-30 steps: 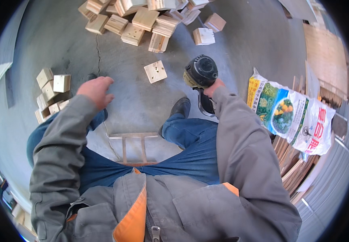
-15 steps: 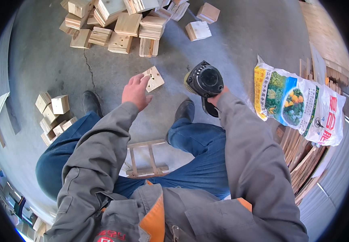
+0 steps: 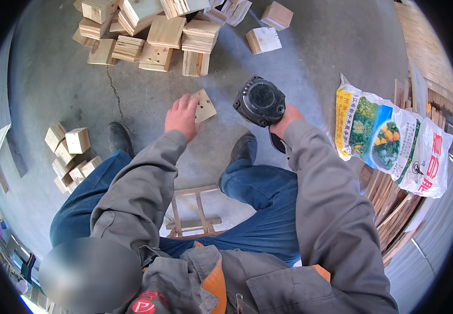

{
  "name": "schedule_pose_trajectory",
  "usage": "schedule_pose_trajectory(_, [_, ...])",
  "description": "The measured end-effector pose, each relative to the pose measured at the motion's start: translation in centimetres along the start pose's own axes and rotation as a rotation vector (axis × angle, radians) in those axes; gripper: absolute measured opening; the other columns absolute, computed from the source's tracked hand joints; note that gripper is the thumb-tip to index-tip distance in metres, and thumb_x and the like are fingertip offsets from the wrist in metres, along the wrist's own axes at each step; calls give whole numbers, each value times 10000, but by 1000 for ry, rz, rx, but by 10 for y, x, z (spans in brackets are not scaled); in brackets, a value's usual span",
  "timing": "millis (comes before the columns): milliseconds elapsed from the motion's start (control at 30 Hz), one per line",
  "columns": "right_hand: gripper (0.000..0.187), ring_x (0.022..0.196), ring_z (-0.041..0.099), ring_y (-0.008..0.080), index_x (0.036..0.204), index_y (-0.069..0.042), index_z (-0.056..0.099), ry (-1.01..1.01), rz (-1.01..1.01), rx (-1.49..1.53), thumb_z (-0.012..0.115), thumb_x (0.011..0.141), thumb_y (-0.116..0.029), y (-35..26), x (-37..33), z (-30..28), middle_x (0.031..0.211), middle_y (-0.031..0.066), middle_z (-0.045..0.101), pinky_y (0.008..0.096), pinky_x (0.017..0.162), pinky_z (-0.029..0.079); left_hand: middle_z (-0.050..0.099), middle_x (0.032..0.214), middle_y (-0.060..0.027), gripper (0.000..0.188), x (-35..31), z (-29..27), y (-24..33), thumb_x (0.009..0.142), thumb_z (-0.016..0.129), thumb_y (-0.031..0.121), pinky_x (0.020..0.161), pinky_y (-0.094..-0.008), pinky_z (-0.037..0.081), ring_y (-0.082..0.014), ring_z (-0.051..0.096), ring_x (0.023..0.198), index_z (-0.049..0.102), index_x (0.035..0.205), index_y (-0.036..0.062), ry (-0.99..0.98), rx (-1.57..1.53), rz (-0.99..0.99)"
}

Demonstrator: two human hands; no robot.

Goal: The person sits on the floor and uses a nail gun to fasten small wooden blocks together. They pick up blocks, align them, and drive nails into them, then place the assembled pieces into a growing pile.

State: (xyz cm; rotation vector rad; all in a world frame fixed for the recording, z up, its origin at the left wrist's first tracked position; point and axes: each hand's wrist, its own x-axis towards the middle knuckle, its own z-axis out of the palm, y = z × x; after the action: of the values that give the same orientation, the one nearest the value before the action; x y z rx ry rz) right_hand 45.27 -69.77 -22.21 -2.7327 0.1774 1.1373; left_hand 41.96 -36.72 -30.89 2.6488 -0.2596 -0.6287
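My left hand (image 3: 183, 116) reaches low over the floor, fingers stretched out and slightly apart. It overlaps the left edge of a flat, square wooden block (image 3: 205, 108) with several dark holes in its face; whether it presses on the block, I cannot tell. My right hand (image 3: 288, 121) is wrapped round the handle of a nail gun (image 3: 260, 100), whose round black cap faces up. The nail gun is held to the right of the block, apart from it. Its nose is hidden beneath the cap.
A heap of plywood blocks (image 3: 166, 32) lies ahead, a smaller pile (image 3: 69, 157) at the left. A printed white sack (image 3: 389, 138) covers wood strips (image 3: 394, 217) at right. Below me stands a wooden frame (image 3: 200, 209). My boots (image 3: 244, 148) flank the work. A blurred patch hides the lower left.
My left hand has moved slightly forward along the block's left edge. The nail gun has shifted a little left, nearer the block, and its cap now hides the green body.
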Motion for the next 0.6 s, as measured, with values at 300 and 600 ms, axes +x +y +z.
schedule_pose_trajectory(300, [264,1092,669,417,1053,-63,761,11,49,58,671,848,-202,10,5,2,1095,222,729,439,926,550,476,1524,-171,531,2,-14,-40,847,694,183,1149,-466,420,-408,442,1413,602,1366,119,221,-107,128])
schedule_pose_trajectory(600, [268,1102,672,411,1081,-59,761,-19,119,71,672,846,-151,-13,-1,-17,1107,222,728,428,941,545,604,1385,-144,307,12,-19,-28,957,616,142,1019,-474,512,-412,600,1221,653,1261,108,216,-319,83])
